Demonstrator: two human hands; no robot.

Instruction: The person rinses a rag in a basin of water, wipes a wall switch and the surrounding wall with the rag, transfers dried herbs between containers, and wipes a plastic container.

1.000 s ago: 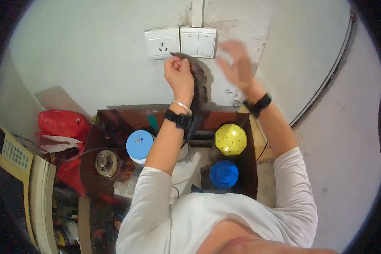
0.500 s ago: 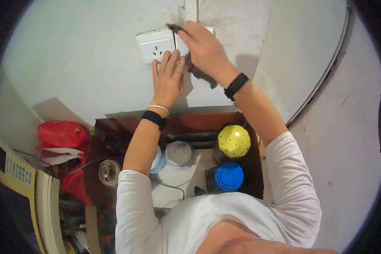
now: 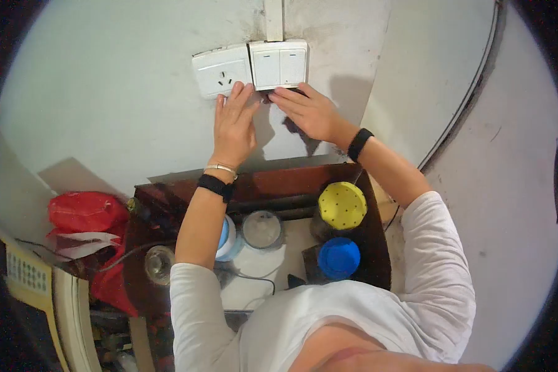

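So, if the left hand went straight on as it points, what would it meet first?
Most likely the white socket plate: the left hand has its fingertips at its lower edge, though contact is unclear.

Left hand [image 3: 234, 133]: is being held back toward the view, its fingers being stretched upward.
Right hand [image 3: 311, 115]: is being angled up and inward, its palm being hidden.
Left forearm [image 3: 200, 232]: is being raised steeply.
Right forearm [image 3: 394, 170]: is being slanted inward.
Fingertips [image 3: 274, 95]: are being held near each other, apart.
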